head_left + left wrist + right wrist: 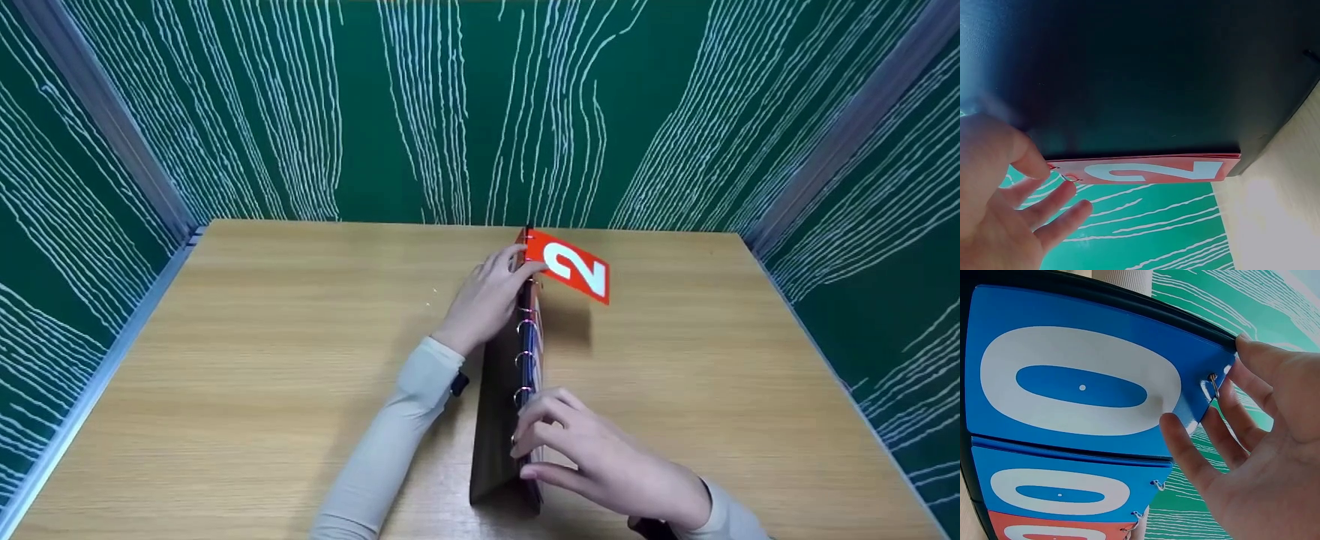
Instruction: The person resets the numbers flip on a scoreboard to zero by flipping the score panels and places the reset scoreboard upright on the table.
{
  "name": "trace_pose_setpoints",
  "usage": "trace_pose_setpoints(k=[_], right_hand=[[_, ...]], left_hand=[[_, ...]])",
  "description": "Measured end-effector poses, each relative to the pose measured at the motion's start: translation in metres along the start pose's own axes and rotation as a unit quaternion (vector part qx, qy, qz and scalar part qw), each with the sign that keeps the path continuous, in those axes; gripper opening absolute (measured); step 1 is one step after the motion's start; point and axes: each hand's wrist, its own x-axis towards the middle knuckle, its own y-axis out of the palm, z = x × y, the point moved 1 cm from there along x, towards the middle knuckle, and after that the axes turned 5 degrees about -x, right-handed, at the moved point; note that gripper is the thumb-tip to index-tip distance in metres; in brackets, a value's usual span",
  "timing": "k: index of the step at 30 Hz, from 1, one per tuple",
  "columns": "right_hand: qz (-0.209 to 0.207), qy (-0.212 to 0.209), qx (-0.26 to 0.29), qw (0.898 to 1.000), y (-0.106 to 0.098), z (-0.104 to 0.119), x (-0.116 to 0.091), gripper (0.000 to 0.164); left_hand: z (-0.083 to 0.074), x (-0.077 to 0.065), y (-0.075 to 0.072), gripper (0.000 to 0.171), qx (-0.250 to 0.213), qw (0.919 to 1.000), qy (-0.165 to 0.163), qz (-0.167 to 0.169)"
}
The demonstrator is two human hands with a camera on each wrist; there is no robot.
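A tabletop flip scoreboard (501,420) with a black A-shaped stand and ring-bound number cards stands end-on between my hands. At its far end my left hand (487,292) pinches the ring edge of a red number card (574,268) marked with a white 2, which sticks out to the right above the table. Around the near end of the top edge, my right hand (592,450) rests with loosely bent fingers. In the right wrist view, its thumb touches the corner by a blue card (1112,332) showing a white 0, and one finger lies before the card's face.
The wooden table (300,300) lies under the scoreboard. A second, smaller blue 0 card (1061,503) and a red 0 card (1002,526) hang farther along it. Green walls (487,135) with white wavy lines border the table at the back and both sides.
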Motion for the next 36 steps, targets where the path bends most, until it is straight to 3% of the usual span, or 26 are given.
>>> trace_pose_setpoints(k=[10,16,26,32,36], right_hand=[[0.001,-0.004,0.001,1.0,0.0008,-0.0004,-0.0001,0.022],[-0.005,-0.011,-0.004,1.0,0.0015,-0.0003,-0.0003,0.016],[-0.007,-0.001,0.001,1.0,0.0007,0.0005,-0.0008,0.023],[-0.01,-0.006,-0.006,1.0,0.0007,0.0003,-0.0003,0.014],[-0.01,-0.009,-0.006,1.0,0.0008,0.0,0.0001,0.017]], left_hand=[[0.0012,0.0005,0.0014,0.046,-0.004,0.9999,0.011,-0.004],[0.001,0.0021,0.0012,0.044,0.025,0.9993,0.027,0.004],[-0.0038,0.0036,-0.0048,0.049,0.073,0.9967,0.014,0.03],[-0.0058,0.0046,-0.0048,0.047,0.095,0.9949,0.021,0.027],[-0.0038,0.003,-0.0029,0.049,0.093,0.9952,0.02,0.022]])
